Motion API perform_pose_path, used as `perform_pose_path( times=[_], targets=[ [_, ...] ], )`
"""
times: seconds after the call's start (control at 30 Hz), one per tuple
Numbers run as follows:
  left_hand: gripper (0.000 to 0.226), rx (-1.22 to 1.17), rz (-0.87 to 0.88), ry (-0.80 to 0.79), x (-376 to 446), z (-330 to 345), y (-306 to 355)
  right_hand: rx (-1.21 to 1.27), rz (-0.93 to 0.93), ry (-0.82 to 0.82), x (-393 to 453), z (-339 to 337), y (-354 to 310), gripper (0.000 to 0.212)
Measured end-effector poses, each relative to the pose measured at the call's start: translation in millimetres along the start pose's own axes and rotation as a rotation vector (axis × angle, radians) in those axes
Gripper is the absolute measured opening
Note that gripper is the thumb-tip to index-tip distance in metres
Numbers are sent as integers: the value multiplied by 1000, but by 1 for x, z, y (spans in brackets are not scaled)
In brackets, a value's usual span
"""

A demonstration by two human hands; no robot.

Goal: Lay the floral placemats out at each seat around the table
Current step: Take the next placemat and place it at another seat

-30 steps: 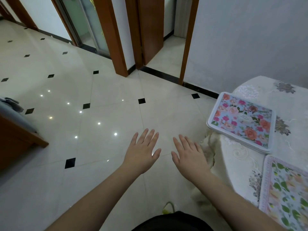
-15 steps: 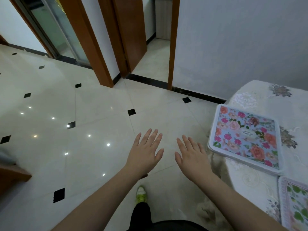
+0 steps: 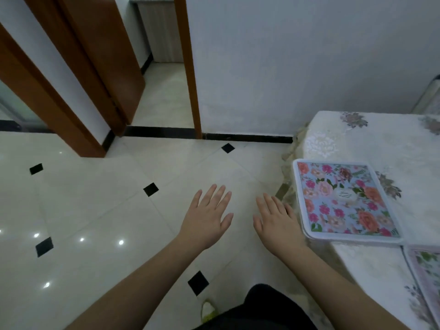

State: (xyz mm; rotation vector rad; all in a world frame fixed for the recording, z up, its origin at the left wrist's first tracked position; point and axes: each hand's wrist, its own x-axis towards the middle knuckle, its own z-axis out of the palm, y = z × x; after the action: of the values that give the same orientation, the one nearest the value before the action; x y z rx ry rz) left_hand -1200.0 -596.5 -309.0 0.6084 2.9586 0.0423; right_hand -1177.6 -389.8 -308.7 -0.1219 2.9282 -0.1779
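Head view. Both hands are held out palm-down over the tiled floor [image 3: 95, 206], fingers spread and empty. The left hand [image 3: 207, 220] lies well clear of the bench [image 3: 371, 144]; the right hand [image 3: 277, 222] is just beside the bench's near edge, its outer fingers close to a floral placemat [image 3: 345, 201]. This placemat, pink and orange blooms on pale blue, lies flat on the bench's embroidered cloth, at the bench's edge. A second placemat [image 3: 426, 270], green-leaved, lies just beside it, cut off by the frame.
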Motion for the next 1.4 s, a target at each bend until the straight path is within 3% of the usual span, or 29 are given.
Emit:
perform_pose_path(
  times=[0.3,0.87,1.03,1.4],
  targets=[
    [62,-8,241,-5,118,2,11,33,212,30,51,-1,47,59],
    [63,106,653,-89,330,-10,112,200,575,47,130,-7,177,60],
    [58,129,841,-121,369,5,141,247,723,32,129,-3,193,60],
    [66,207,1368,-181,454,24,190,396,1239,99,145,0,199,63]
  ],
)
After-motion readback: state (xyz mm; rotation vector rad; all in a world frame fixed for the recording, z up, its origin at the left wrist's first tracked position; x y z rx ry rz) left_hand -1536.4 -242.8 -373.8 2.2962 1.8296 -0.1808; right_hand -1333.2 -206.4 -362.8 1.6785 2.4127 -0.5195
